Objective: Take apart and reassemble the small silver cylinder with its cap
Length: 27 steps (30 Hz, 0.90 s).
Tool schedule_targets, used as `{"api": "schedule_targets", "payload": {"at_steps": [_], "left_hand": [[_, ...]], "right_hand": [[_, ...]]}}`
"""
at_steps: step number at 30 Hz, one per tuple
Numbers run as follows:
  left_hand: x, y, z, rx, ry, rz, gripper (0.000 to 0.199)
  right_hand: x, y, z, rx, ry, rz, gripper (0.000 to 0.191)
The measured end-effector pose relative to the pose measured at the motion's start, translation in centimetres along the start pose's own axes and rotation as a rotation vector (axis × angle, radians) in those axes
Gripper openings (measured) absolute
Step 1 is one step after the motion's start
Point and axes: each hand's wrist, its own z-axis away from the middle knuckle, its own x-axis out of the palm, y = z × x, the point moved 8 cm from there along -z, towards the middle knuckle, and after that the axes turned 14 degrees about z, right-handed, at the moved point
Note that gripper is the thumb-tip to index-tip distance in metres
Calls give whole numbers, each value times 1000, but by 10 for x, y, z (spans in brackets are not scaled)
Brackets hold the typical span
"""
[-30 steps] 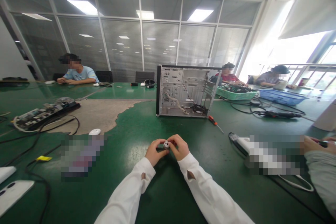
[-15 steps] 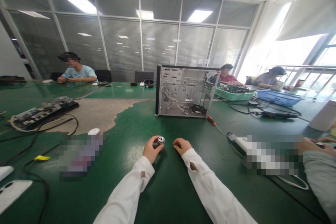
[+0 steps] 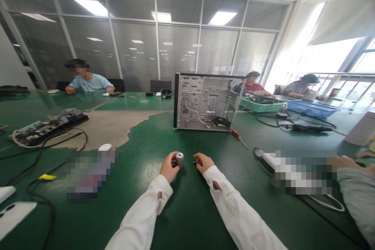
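A small silver cylinder (image 3: 180, 160), like a miniature can with dark openings in its top, stands upright on the green table (image 3: 137, 211). My left hand (image 3: 169, 168) is at its left side, thumb and fingers apart with a dark gap between them. The fingertips are beside or lightly touching the cylinder; I cannot tell which. To the right of it, my right hand (image 3: 204, 162) is closed in a pinch. Something small and dark shows at its fingertips, too small to name.
An open computer case (image 3: 209, 101) stands ahead, an orange-handled screwdriver (image 3: 239, 138) by its corner. Cables and a power strip (image 3: 49, 125) lie left. Green (image 3: 263, 106) and blue baskets (image 3: 313, 109) are at far right. A co-worker's grey sleeve (image 3: 356, 191) reaches in at right.
My left thumb has drawn down and away from the cylinder, showing more of its side. My right fingers have shifted slightly, and a small dark thing now shows at their tips.
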Motion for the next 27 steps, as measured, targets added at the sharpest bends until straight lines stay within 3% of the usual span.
{"api": "schedule_targets", "payload": {"at_steps": [14, 27], "left_hand": [[-1, -5, -2, -4, 20, 41, 45], [-2, -7, -2, -13, 27, 77, 44]], "right_hand": [[-5, -6, 2, 3, -19, 22, 35], [-12, -7, 2, 23, 53, 21, 32]]}}
